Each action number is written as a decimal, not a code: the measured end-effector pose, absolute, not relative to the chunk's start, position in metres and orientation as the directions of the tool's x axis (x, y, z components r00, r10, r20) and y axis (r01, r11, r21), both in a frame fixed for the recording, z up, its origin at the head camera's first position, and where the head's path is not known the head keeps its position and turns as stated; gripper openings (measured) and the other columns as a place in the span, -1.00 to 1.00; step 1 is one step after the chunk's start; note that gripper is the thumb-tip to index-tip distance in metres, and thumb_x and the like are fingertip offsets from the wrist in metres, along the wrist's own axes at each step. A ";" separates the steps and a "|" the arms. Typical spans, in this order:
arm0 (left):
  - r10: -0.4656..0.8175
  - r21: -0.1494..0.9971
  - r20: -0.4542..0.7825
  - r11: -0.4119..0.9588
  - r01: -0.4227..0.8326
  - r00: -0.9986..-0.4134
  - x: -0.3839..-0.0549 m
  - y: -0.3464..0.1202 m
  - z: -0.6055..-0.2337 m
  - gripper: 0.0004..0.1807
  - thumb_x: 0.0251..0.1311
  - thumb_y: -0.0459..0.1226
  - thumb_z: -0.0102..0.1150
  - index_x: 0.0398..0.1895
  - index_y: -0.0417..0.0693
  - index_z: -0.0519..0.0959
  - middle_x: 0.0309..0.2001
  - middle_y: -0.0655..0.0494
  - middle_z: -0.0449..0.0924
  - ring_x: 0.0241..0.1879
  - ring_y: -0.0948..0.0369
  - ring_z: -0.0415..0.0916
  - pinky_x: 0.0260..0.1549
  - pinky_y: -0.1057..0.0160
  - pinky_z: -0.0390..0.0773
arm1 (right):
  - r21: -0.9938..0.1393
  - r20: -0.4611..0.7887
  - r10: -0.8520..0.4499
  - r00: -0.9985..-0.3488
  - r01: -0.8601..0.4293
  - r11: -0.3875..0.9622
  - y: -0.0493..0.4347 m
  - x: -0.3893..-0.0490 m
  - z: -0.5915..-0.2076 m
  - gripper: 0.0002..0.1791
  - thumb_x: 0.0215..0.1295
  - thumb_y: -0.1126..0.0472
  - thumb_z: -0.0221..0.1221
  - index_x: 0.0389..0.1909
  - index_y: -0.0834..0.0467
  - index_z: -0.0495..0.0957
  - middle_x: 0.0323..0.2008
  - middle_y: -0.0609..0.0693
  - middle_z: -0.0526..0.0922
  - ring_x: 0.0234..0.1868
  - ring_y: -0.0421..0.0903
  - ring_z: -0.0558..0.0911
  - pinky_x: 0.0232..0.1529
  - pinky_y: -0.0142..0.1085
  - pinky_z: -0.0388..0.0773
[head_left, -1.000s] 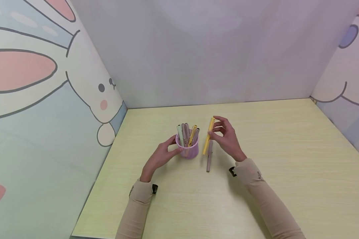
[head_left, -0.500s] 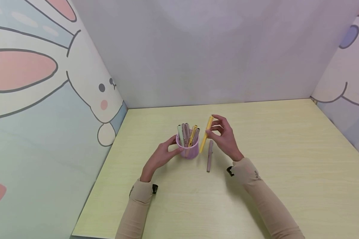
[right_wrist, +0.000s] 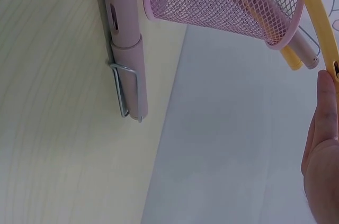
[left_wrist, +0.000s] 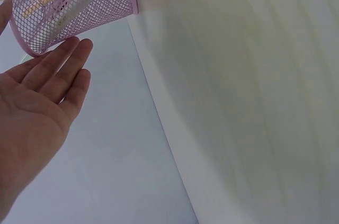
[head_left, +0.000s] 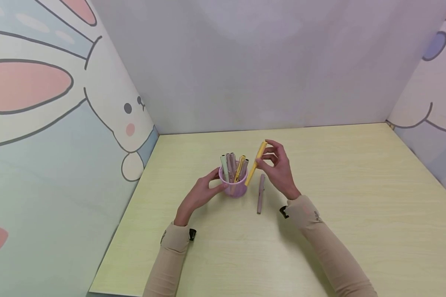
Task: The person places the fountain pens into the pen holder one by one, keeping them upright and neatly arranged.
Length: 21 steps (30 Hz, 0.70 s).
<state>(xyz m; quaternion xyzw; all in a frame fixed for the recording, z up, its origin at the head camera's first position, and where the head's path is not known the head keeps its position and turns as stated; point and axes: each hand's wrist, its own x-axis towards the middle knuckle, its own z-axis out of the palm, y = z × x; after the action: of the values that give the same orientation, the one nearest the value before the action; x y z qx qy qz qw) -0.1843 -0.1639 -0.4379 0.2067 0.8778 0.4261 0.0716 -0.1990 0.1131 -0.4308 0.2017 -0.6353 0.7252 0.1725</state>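
A pink mesh pen cup (head_left: 237, 190) stands upright on the table with several pens in it: pale green, mauve and yellow. My left hand (head_left: 201, 192) holds it near the rim, thumb in front and fingers behind; in the left wrist view the fingers (left_wrist: 62, 70) lie fairly straight against the mesh. Between thumb and fingertips my right hand (head_left: 280, 172) pinches a yellow pen (head_left: 257, 161), slanted, its lower end right beside the cup's right rim. Below that hand a mauve pen (head_left: 260, 194) with a wire clip (right_wrist: 127, 89) lies on the table.
The pale wood-grain table (head_left: 342, 198) meets a plain grey wall (head_left: 267, 70) at the back. A panel with a cartoon rabbit (head_left: 107, 90) closes the left side, and another printed panel (head_left: 427, 99) stands at the right.
My right hand has moved left with the yellow pen, bringing its lower end from above the mauve pen to the cup's rim, and the pen now slants more. The left hand and cup have stayed put.
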 end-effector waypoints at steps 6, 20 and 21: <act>0.429 0.778 0.051 0.549 0.305 -0.902 -0.185 -0.165 -0.439 -0.22 0.44 0.00 0.24 0.62 -0.02 0.22 0.37 -0.06 0.50 0.42 0.00 0.36 0.39 -0.17 0.25 | -0.849 0.511 0.011 -0.859 -0.507 -0.147 0.110 -0.199 -0.430 -0.30 0.26 0.69 0.19 0.40 0.46 0.19 -0.03 0.31 0.47 -0.14 -0.11 0.63 -0.20 -0.25 0.72; 0.425 0.783 0.055 0.543 0.303 -0.903 -0.183 -0.163 -0.437 -0.20 0.44 -0.01 0.25 0.62 -0.06 0.21 0.36 -0.10 0.50 0.41 -0.05 0.36 0.37 -0.23 0.25 | -0.839 0.507 0.069 -0.859 -0.511 -0.186 0.105 -0.198 -0.424 -0.29 0.29 0.66 0.18 0.43 0.43 0.16 0.02 0.24 0.43 -0.12 -0.09 0.61 -0.19 -0.27 0.71; 0.426 0.782 0.055 0.544 0.304 -0.903 -0.183 -0.163 -0.436 -0.20 0.44 -0.02 0.25 0.62 -0.06 0.21 0.36 -0.11 0.50 0.41 -0.05 0.36 0.38 -0.23 0.24 | -0.840 0.506 0.076 -0.859 -0.511 -0.185 0.104 -0.198 -0.424 -0.29 0.30 0.66 0.19 0.43 0.43 0.15 0.03 0.22 0.43 -0.11 -0.09 0.61 -0.19 -0.27 0.71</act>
<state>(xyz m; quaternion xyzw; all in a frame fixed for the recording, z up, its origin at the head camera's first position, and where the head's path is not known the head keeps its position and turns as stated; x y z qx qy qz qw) -0.1833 -0.1633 -0.4365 0.2086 0.8757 0.4297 0.0709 -0.1981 0.1040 -0.4243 0.1791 -0.6077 0.7486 0.1958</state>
